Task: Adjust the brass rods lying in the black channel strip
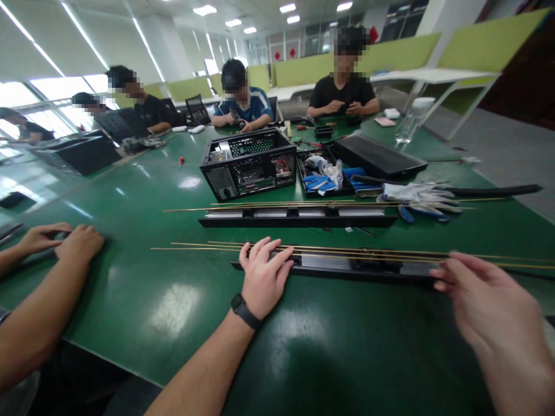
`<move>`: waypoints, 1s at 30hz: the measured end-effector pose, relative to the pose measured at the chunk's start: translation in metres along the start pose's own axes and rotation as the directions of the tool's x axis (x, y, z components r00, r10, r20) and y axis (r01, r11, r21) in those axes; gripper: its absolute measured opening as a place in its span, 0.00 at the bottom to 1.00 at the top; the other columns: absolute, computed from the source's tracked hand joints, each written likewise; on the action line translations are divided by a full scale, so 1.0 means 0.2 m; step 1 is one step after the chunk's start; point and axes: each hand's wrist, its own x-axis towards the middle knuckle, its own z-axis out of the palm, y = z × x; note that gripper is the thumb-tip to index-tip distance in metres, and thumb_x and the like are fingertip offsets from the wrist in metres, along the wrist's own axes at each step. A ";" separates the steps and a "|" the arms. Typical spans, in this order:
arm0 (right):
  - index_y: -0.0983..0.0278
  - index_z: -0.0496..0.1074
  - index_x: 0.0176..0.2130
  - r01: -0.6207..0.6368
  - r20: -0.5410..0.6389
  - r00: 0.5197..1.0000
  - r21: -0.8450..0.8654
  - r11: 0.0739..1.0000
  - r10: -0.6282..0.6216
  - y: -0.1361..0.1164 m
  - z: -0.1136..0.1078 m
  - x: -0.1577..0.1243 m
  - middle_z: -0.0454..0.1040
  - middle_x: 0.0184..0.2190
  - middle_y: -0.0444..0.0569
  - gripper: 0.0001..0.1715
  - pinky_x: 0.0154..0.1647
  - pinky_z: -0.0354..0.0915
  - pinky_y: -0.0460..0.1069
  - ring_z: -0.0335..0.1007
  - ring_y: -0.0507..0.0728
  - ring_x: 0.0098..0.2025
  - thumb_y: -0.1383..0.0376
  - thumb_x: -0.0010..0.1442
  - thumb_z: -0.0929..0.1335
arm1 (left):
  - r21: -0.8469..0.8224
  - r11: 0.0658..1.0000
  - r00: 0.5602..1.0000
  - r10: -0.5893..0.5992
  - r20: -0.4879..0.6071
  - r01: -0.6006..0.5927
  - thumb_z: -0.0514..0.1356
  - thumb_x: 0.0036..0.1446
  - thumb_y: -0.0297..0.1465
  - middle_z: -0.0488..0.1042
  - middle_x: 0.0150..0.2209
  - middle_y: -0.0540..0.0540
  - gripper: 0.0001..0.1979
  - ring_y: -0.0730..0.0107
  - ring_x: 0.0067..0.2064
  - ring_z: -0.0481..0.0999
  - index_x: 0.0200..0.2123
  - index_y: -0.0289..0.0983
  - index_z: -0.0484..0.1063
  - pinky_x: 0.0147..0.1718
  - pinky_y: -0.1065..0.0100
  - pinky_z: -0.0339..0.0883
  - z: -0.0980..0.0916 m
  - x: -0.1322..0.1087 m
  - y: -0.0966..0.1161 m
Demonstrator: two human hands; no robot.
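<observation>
A long black rail with a pale inner strip (329, 264) lies across the green table, with several thin brass-coloured rods (195, 247) running along and past it. My left hand (264, 280), with a dark watch on the wrist, rests over the rail's left part, fingers apart on the rods. At the rail's right end my right hand (481, 294) has its thumb and fingers pinched together at the rods; what exactly is between them is hidden. Behind lies a second black rail (299, 221) with more rods on it.
An open black metal case (249, 164) stands behind the rails. White-and-blue gloves (416, 199) lie right, others in a black tray (347, 188). A clear bottle (411, 121) stands farther back. A neighbour's hands (65, 240) are at left; several people sit opposite.
</observation>
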 end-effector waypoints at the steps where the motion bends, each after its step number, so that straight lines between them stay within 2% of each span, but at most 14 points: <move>1: 0.65 0.75 0.37 -0.010 0.021 1.000 -0.020 1.000 0.010 0.00 0.00 -0.01 0.74 0.30 0.47 0.14 0.20 0.66 0.38 0.73 0.50 0.26 0.72 0.46 0.74 | 0.000 1.000 1.000 -0.004 0.003 0.004 0.64 0.66 0.35 0.78 0.57 0.45 0.12 0.54 0.63 0.72 0.52 0.51 0.79 0.66 0.43 0.48 0.00 0.00 0.00; 4: 0.65 0.75 0.35 -0.033 0.036 0.999 -0.035 0.999 0.035 -0.01 0.01 -0.01 0.74 0.30 0.47 0.12 0.20 0.66 0.37 0.72 0.50 0.26 0.72 0.47 0.74 | 0.003 1.000 1.000 -0.012 0.009 0.011 0.64 0.67 0.35 0.78 0.57 0.45 0.12 0.54 0.63 0.72 0.52 0.51 0.79 0.67 0.43 0.48 -0.01 0.00 0.01; 8: 0.64 0.75 0.35 -0.004 -0.048 0.999 -0.004 1.000 0.004 0.01 -0.02 0.04 0.74 0.31 0.47 0.13 0.23 0.68 0.37 0.72 0.49 0.26 0.73 0.46 0.73 | 0.001 1.000 1.000 -0.012 0.011 0.012 0.63 0.67 0.36 0.78 0.57 0.45 0.12 0.55 0.63 0.71 0.53 0.51 0.79 0.67 0.44 0.48 -0.01 0.00 0.01; 12: 0.64 0.75 0.35 -0.002 -0.026 1.000 -0.014 1.000 0.002 0.03 -0.04 0.08 0.73 0.30 0.48 0.13 0.21 0.68 0.37 0.71 0.50 0.25 0.74 0.46 0.73 | -0.005 1.000 1.000 -0.013 0.013 0.013 0.63 0.67 0.36 0.78 0.57 0.46 0.13 0.55 0.63 0.71 0.53 0.51 0.79 0.67 0.44 0.47 0.00 0.00 0.00; 17: 0.63 0.74 0.36 0.075 -0.031 0.997 0.030 0.997 -0.074 0.02 -0.03 0.08 0.72 0.28 0.48 0.16 0.21 0.68 0.39 0.71 0.50 0.25 0.76 0.45 0.71 | 0.003 1.000 0.999 -0.016 0.028 0.016 0.63 0.67 0.36 0.78 0.58 0.45 0.13 0.55 0.64 0.71 0.54 0.51 0.78 0.67 0.43 0.47 -0.01 0.00 0.00; 22: 0.64 0.74 0.37 0.036 0.043 0.998 0.005 0.999 -0.036 0.01 -0.03 0.06 0.73 0.28 0.48 0.16 0.18 0.67 0.39 0.72 0.52 0.25 0.74 0.46 0.73 | 0.006 1.000 0.999 -0.014 0.039 0.014 0.63 0.67 0.35 0.78 0.58 0.44 0.13 0.54 0.64 0.71 0.53 0.50 0.78 0.67 0.43 0.47 -0.01 0.00 0.01; 24: 0.64 0.73 0.36 0.037 0.022 0.999 0.026 0.999 -0.038 0.02 -0.03 0.07 0.73 0.28 0.47 0.16 0.18 0.66 0.40 0.71 0.52 0.25 0.74 0.45 0.73 | 0.004 1.000 1.000 -0.010 0.030 0.010 0.63 0.67 0.35 0.78 0.58 0.45 0.13 0.54 0.63 0.72 0.53 0.51 0.79 0.67 0.44 0.48 -0.01 0.00 0.00; 27: 0.64 0.71 0.36 0.072 -0.071 0.995 0.061 0.996 -0.068 0.02 -0.03 0.09 0.72 0.28 0.45 0.16 0.17 0.65 0.40 0.71 0.52 0.24 0.74 0.45 0.73 | -0.001 1.000 1.000 0.001 0.019 0.000 0.64 0.67 0.35 0.78 0.57 0.45 0.13 0.54 0.63 0.72 0.54 0.51 0.79 0.66 0.44 0.48 -0.01 0.00 0.00; 30: 0.64 0.71 0.37 0.089 -0.039 0.995 0.040 0.995 -0.087 0.03 -0.04 0.08 0.73 0.29 0.46 0.17 0.16 0.64 0.41 0.72 0.53 0.25 0.69 0.47 0.76 | -0.005 1.000 1.000 0.010 0.017 -0.010 0.63 0.67 0.35 0.78 0.57 0.44 0.13 0.53 0.63 0.72 0.54 0.50 0.79 0.66 0.44 0.48 -0.01 0.00 0.00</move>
